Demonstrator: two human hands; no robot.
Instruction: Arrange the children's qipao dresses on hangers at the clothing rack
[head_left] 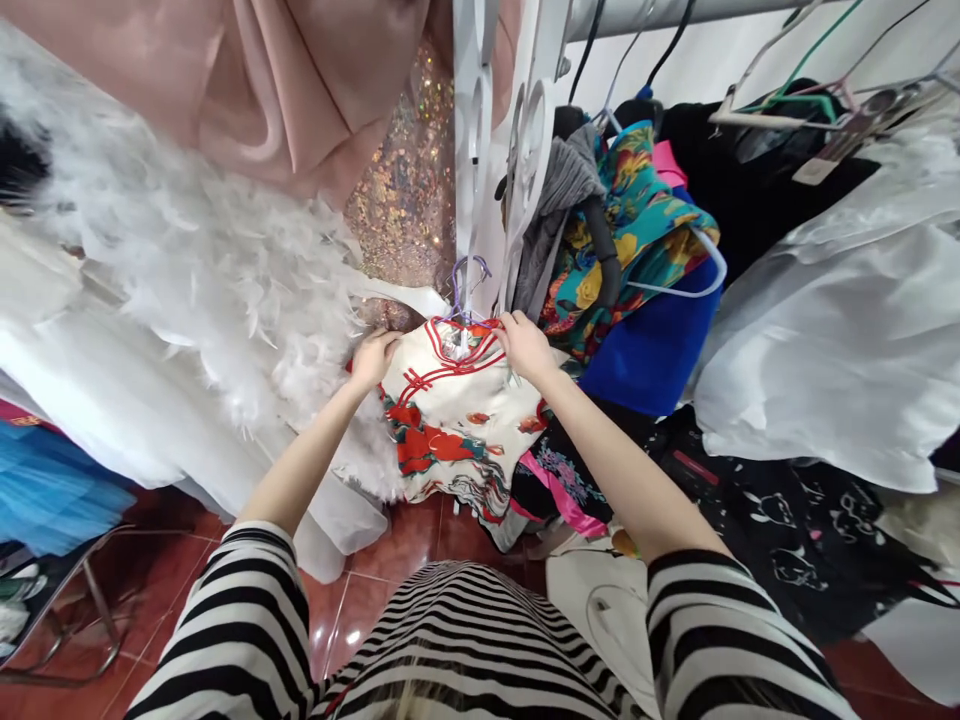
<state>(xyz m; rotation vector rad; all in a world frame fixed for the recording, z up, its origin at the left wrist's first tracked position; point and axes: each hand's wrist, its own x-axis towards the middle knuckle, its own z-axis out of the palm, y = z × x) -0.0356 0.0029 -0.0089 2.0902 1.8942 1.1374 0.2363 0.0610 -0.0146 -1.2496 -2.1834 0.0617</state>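
A cream cheongsam-style dress [480, 392] with red piping, red knot buttons and red floral print hangs in front of me, its collar up. The hook of a purple hanger [456, 285] rises from its neck opening. My left hand [375, 357] is closed on the dress's left shoulder edge. At the collar side, my right hand [523, 345] pinches the other shoulder, fingertips beside the red trim. Parts of the hanger inside the dress are hidden by the fabric.
A white feathered garment [247, 270] and a pink satin cloth [247, 90] are at left. White scrolled metalwork [534, 150] stands just behind the dress. To the right hang a teal floral garment [645, 230], blue cloth [652, 340] and a white satin garment [832, 340]. Red tiles [405, 545] lie below.
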